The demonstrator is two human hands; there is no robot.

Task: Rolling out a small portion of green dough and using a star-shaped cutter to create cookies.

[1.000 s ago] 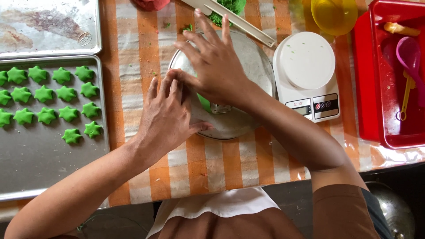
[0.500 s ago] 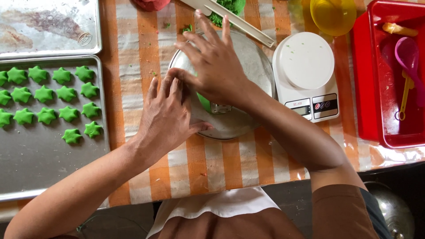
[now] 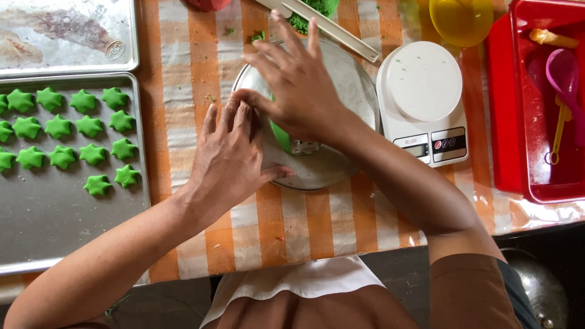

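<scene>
My left hand [image 3: 228,155] and my right hand [image 3: 298,82] meet over a round metal plate [image 3: 341,164] on the striped cloth. Their fingertips press together at the plate's left rim, and what they pinch there is hidden. A piece of green dough [image 3: 280,134] shows under my right palm, beside a small metal cutter [image 3: 303,146]. To the left, a grey baking tray [image 3: 55,225] carries several green star-shaped dough pieces [image 3: 67,128] in rows.
A white kitchen scale [image 3: 423,91] stands right of the plate. A red tub [image 3: 530,103] at the far right holds a pink spoon and small tools. A yellow bowl [image 3: 460,18], a metal ruler [image 3: 329,27] with green dough, and a second used tray [image 3: 61,33] lie at the back.
</scene>
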